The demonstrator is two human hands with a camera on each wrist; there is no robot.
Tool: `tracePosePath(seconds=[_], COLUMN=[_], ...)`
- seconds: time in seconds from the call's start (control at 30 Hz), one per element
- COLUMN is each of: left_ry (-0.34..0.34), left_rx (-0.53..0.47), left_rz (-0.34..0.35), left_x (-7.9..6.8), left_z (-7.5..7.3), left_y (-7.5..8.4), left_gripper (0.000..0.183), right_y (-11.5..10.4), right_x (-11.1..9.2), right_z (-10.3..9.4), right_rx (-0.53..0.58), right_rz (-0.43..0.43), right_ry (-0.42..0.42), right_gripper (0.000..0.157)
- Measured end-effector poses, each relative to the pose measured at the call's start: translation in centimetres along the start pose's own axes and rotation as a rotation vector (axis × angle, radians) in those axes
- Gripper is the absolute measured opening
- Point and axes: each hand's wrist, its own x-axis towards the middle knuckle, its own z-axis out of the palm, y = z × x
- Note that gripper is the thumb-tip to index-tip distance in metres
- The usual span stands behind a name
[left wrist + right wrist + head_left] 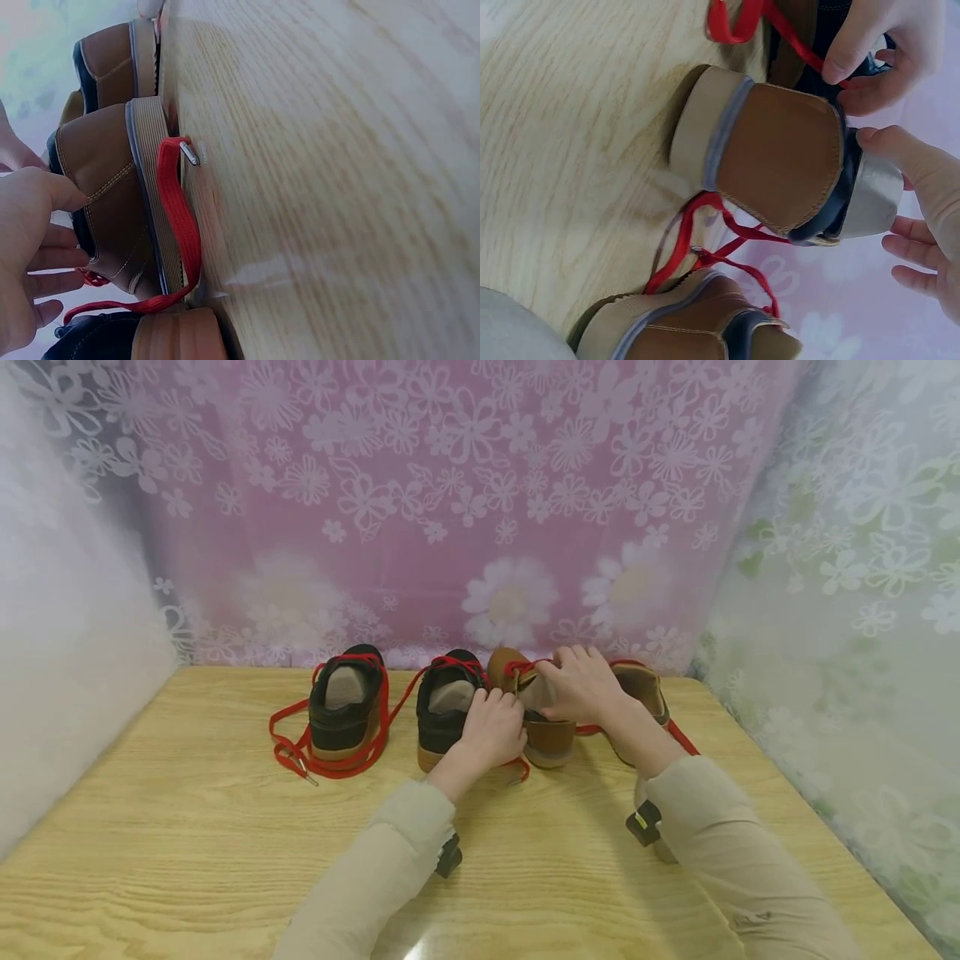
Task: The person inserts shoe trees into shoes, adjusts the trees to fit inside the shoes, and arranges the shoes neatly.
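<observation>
A brown shoe [550,739] with a dark collar and pale sole stands with its heel towards me. My right hand [588,689] grips its raised grey tongue [874,196], thumb on the near side and fingers beyond. My left hand [495,724] is at the left of this shoe, beside a black shoe [437,729]. In the left wrist view its thumb touches the brown side, and the other fingers are loosely spread. A red lace [178,214] with a metal tip curves along the sole between the two shoes.
Another black shoe [347,710] stands at the left, with a long red lace [288,747] looped around it. A second brown shoe [643,689] stands to the right, partly behind my right forearm. A floral curtain [480,527] hangs behind the wooden table [187,827].
</observation>
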Motion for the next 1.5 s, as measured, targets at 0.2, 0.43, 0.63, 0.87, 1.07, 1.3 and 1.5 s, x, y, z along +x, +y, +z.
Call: tracePosePath(seconds=[0.2, 0.43, 0.63, 0.87, 1.07, 1.3, 1.5], left_ry=[-0.012, 0.017, 0.033, 0.03, 0.02, 0.005, 0.002], left_rx=[0.004, 0.026, 0.022, 0.028, 0.025, 0.031, 0.031], left_rz=[0.007, -0.008, -0.007, -0.003, -0.005, -0.005, -0.005], left_x=[-0.2, -0.2, -0.1, -0.1, -0.1, 0.0, 0.0], left_z=[0.2, 0.1, 0.1, 0.0, -0.1, 0.1, 0.1], left_y=[0.4, 0.2, 0.1, 0.1, 0.0, 0.0, 0.0], left_gripper=[0.027, 0.027, 0.026, 0.029, 0.028, 0.029, 0.03], right_y=[0.1, -0.2, -0.5, -0.9, -1.2, -1.2, -1.2], right_x=[-0.4, 0.1, 0.0, 0.1, 0.1, 0.2, 0.4], right_z=[1.0, 0.7, 0.2, -0.1, -0.1, 0.1, 0.3], right_rx=[0.003, 0.038, 0.021, -0.009, -0.005, 0.011, 0.005], right_rz=[-0.008, 0.017, 0.076, 0.195, 0.214, 0.22, 0.225], right_ry=[0.038, 0.03, -0.022, -0.086, -0.07, -0.073, -0.084], right_gripper=[0.06, 0.062, 0.064, 0.064, 0.06, 0.062, 0.063])
